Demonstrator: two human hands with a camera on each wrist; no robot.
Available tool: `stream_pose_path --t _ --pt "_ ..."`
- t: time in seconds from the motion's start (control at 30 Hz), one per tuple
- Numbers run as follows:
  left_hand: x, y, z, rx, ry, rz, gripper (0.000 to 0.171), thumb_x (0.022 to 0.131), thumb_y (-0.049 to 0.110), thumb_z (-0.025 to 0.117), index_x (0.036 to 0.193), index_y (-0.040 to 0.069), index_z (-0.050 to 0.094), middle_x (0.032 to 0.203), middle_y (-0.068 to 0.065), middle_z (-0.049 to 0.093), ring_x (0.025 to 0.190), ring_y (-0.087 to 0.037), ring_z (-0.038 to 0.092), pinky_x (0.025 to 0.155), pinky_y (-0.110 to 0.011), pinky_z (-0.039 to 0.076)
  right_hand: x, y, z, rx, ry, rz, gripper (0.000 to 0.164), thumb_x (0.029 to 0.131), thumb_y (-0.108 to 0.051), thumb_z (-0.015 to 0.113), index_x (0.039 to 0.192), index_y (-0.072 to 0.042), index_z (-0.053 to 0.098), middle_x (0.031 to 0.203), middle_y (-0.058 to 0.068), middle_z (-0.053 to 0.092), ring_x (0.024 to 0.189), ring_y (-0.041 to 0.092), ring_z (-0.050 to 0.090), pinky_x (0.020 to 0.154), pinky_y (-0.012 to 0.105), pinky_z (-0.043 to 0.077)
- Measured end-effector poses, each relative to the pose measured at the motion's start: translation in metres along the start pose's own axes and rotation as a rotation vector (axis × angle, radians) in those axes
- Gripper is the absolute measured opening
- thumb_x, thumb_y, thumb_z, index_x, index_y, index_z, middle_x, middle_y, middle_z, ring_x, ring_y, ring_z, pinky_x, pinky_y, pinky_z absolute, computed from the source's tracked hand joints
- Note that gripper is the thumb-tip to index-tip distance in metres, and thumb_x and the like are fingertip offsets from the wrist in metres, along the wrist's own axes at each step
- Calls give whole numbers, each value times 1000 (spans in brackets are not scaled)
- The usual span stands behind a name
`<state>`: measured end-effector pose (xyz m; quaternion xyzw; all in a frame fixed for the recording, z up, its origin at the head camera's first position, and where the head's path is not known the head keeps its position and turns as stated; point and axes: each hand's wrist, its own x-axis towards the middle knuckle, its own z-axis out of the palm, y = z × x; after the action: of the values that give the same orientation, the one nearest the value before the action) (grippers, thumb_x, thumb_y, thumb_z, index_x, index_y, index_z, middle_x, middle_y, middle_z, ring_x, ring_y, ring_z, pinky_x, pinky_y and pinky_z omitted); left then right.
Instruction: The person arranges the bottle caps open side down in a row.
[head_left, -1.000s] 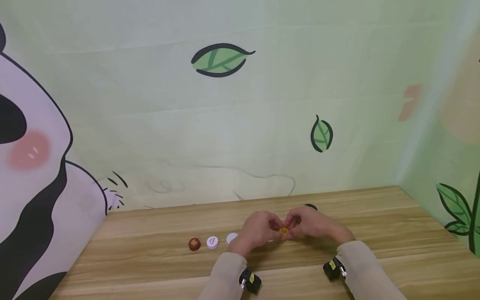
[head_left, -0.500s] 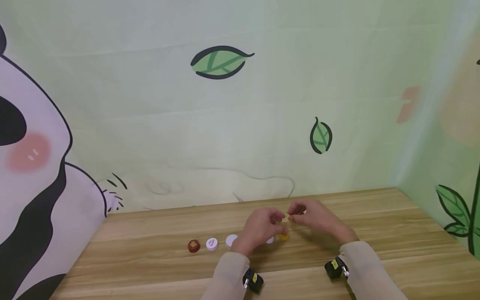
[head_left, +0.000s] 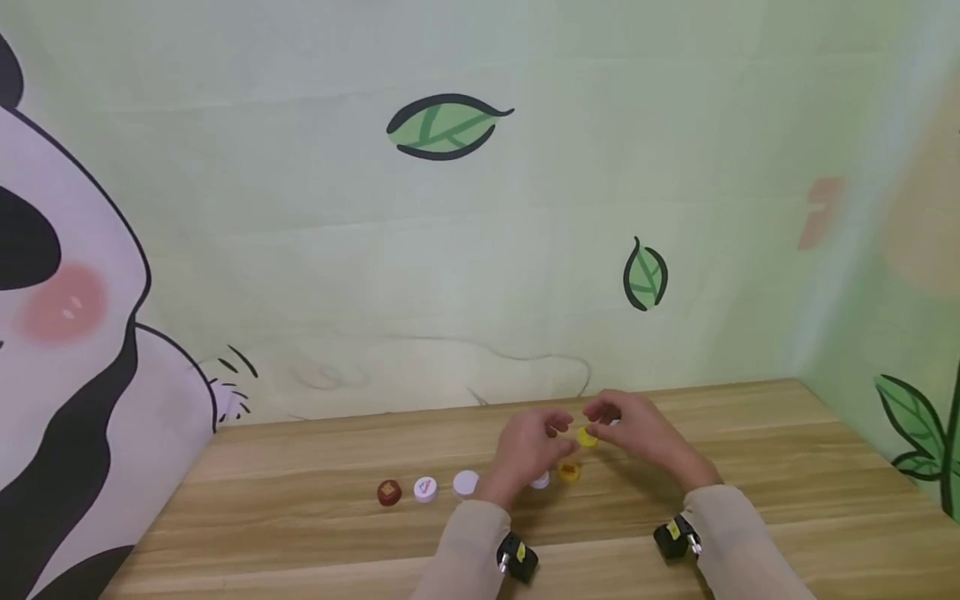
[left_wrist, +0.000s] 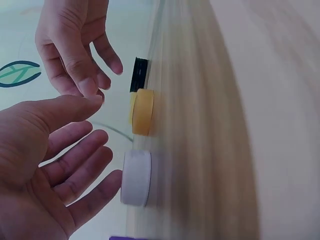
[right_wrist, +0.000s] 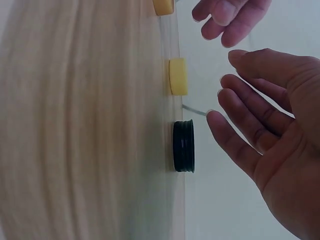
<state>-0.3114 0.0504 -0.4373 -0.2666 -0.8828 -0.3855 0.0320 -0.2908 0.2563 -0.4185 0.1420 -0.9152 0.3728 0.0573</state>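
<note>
Both hands hover over a row of bottle caps, fingers loosely curved and holding nothing. My left hand (head_left: 528,450) is above a white cap (left_wrist: 136,178) and an orange-yellow cap (head_left: 569,472); its little fingertip overlaps the white cap's edge in the left wrist view. My right hand (head_left: 637,429) is beside a brighter yellow cap (head_left: 587,436), which lies on the table behind the orange-yellow one. A black ridged cap (right_wrist: 184,146) stands near the right fingers in the right wrist view; the right hand mostly hides it in the head view.
Farther left on the wooden table (head_left: 300,533) lie a plain white cap (head_left: 465,482), a white cap with red print (head_left: 425,489) and a brown-red cap (head_left: 389,492). A printed backdrop (head_left: 337,250) rises behind the table. Something purple (left_wrist: 122,238) shows low in the left wrist view.
Fingers of both hands were at the orange-yellow cap a second ago. They have since come away and moved back, the right hand also rightward; the yellow cap now shows between them.
</note>
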Motion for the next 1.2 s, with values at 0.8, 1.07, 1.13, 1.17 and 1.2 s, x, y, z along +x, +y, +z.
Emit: stream_pose_path --t 0.8,1.07,1.13,1.17,1.2 --pt "19 -4 17 -30 -11 -43 41 85 10 89 122 1 75 109 -8 78 100 -20 74 86 -30 57 4 16 6 -23 -52 -24 23 88 5 78 111 3 72 102 9 73 94 23 68 85 44 59" --pt "21 -6 20 -36 -21 -45 39 84 10 89 120 2 77 105 -6 79 97 -17 73 86 -29 57 3 16 7 -44 -64 14 23 89 2 79 112 1 73 103 8 72 95 22 67 86 46 58" --pt "21 -7 20 -40 -24 -48 37 84 9 89 119 2 77 104 -6 79 96 -17 73 86 -30 57 3 16 7 -46 -66 26 23 90 1 79 112 0 73 103 8 72 95 22 67 87 46 58" --pt "21 -7 20 -42 -26 -49 36 85 8 88 118 2 77 103 -6 79 96 -16 73 87 -29 57 3 16 8 -49 -65 29 23 89 1 79 111 0 73 103 8 72 95 22 67 87 47 58" --pt "21 -7 21 -43 -27 -50 36 85 8 88 118 2 77 103 -5 79 95 -16 73 86 -29 57 3 16 8 -51 -65 32 23 89 1 79 111 0 73 103 8 72 95 22 66 86 46 58"
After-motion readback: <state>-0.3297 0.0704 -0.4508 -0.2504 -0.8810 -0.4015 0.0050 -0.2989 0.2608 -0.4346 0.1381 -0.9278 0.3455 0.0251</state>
